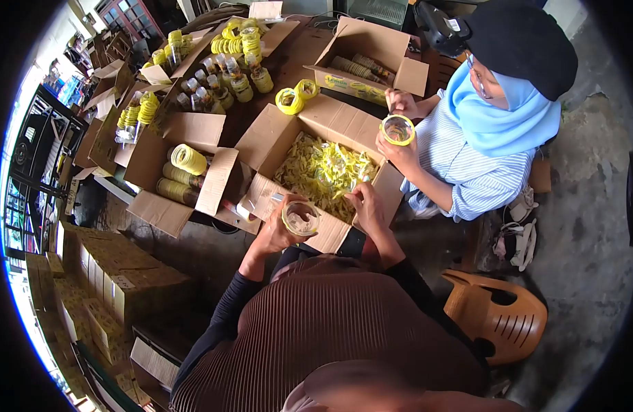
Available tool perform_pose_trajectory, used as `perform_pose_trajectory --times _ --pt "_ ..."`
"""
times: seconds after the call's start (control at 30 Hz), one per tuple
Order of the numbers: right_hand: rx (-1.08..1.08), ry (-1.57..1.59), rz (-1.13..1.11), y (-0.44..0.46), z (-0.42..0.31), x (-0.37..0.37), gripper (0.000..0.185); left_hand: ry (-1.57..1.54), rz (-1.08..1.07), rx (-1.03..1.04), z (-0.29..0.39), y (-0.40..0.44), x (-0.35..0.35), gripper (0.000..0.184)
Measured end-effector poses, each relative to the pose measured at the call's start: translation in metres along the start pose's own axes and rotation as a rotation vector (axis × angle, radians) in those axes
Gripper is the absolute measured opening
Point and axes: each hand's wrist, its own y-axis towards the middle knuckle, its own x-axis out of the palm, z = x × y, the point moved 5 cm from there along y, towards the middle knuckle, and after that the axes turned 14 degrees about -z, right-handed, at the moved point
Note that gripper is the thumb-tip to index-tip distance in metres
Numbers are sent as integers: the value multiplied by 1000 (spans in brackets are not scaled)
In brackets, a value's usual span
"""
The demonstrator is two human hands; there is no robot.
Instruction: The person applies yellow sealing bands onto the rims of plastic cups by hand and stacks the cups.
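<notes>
My left hand (274, 232) is wrapped round a clear cup (302, 219) with a yellow rim, held over the near edge of a cardboard box. Pinkish-white contents show through its round mouth. My right hand (369, 209) is closed in a pinch above the box's near right side. Whatever lies between its fingertips is too small to make out. Below both hands, the open cardboard box (265, 141) holds a heap of small yellow-and-white wrapped packets (323, 168).
At right, a co-worker (467, 137) holds another yellow-rimmed cup (399, 129). Two yellow rings (289, 101) stand beyond the box. Cartons of stacked cups (189, 159) sit left and behind. An orange plastic chair (498, 316) is at lower right, stacked cartons (117, 275) at lower left.
</notes>
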Motion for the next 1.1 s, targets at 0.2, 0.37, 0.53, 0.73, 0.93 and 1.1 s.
perform_pose_trajectory --times 0.2,0.37,0.53,0.73,0.93,1.1 --pt "-39 -76 -133 5 -8 3 35 86 157 -1 -2 -6 -9 77" --pt "7 30 -41 26 -29 -11 52 91 382 -152 -18 -25 -44 82" --pt "-27 -204 -354 36 -4 31 49 178 417 -200 -32 -37 -48 82" --pt "10 -306 -597 29 0 116 41 132 417 -268 -45 -42 -37 83" --pt "42 -216 -518 41 -5 138 29 156 447 -305 -53 -46 -35 65" --pt "86 -132 -447 43 5 139 18 158 408 -355 -63 -46 -34 61"
